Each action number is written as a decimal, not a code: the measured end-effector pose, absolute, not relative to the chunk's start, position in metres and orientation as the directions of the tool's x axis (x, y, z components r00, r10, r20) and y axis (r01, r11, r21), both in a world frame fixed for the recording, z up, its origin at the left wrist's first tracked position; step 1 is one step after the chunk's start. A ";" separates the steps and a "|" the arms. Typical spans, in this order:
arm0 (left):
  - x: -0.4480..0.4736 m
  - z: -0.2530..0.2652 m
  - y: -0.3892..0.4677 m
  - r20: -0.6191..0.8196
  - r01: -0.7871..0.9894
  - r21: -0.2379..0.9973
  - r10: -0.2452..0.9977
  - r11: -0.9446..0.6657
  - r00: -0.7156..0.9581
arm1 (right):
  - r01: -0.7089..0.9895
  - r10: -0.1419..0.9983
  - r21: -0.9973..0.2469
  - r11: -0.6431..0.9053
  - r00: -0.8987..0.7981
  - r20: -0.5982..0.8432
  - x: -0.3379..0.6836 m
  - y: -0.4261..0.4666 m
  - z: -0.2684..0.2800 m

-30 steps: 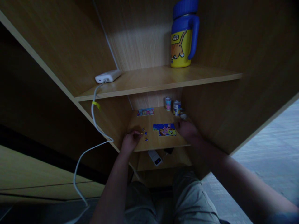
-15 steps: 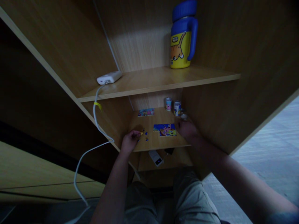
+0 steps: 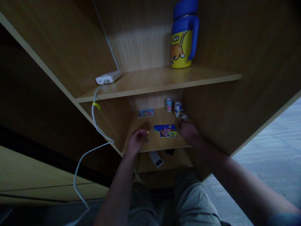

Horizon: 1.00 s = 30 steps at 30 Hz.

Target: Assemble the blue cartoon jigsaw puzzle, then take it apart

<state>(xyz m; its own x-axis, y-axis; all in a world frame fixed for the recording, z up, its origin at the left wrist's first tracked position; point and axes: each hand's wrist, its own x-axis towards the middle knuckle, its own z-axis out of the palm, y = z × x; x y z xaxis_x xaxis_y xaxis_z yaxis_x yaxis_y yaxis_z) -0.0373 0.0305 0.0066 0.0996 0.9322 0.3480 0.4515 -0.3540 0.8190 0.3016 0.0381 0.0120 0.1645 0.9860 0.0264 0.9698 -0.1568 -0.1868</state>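
My left hand (image 3: 136, 140) pinches a small yellow jigsaw piece (image 3: 148, 132) between thumb and fingers, just above the middle shelf. Below that hand lies a loose blue puzzle piece (image 3: 147, 141); other loose pieces are hidden by the hand. A partly joined cartoon jigsaw puzzle (image 3: 168, 131) lies to the right, its left edge uneven. Beside its right edge rests my right hand (image 3: 187, 129), fingers curled in; what they hold, if anything, is hidden. Close behind this hand stand small printed tins (image 3: 177, 109), with round metal lids (image 3: 184, 116) beside them.
A cartoon picture card (image 3: 146, 113) lies at the back left, and a pink-and-blue tin (image 3: 169, 104) stands at the back. The upper shelf (image 3: 145, 83) overhangs, with a blue-yellow mug (image 3: 182, 40) and a white charger (image 3: 108, 77) whose cable (image 3: 78, 169) hangs left. A power bank (image 3: 155, 159) lies below.
My left hand has moved right with the yellow piece, towards the joined puzzle, and now covers several loose pieces. My right hand has stayed in place.
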 end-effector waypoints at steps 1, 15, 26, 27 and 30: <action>-0.034 0.008 0.032 0.358 0.464 0.806 0.927 -0.367 0.111 | 0.970 0.985 -0.186 -0.158 0.167 0.033 0.301 0.038 0.012; -0.082 -0.010 0.055 0.288 0.613 0.745 0.956 -0.265 0.063 | 0.970 0.985 -0.189 -0.156 0.167 0.043 0.302 0.038 0.011; -0.084 -0.008 0.052 0.385 0.634 0.723 0.922 -0.275 -0.039 | 0.974 0.987 -0.169 -0.153 0.161 0.031 0.301 0.038 0.009; -0.084 -0.007 0.051 0.395 0.631 0.723 0.917 -0.280 -0.046 | 0.973 0.986 -0.170 -0.153 0.161 0.033 0.301 0.038 0.009; -0.083 -0.006 0.049 0.415 0.628 0.721 0.908 -0.292 -0.054 | 0.973 0.985 -0.170 -0.154 0.165 0.056 0.301 0.036 0.010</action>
<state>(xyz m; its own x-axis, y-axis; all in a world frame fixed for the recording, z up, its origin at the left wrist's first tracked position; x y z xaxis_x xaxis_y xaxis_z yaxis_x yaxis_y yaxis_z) -0.0830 0.0491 -0.0061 -0.0544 0.9081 0.4153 0.6282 -0.2921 0.7211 0.3013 0.0359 0.0102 0.1652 0.9847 0.0557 0.9734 -0.1537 -0.1698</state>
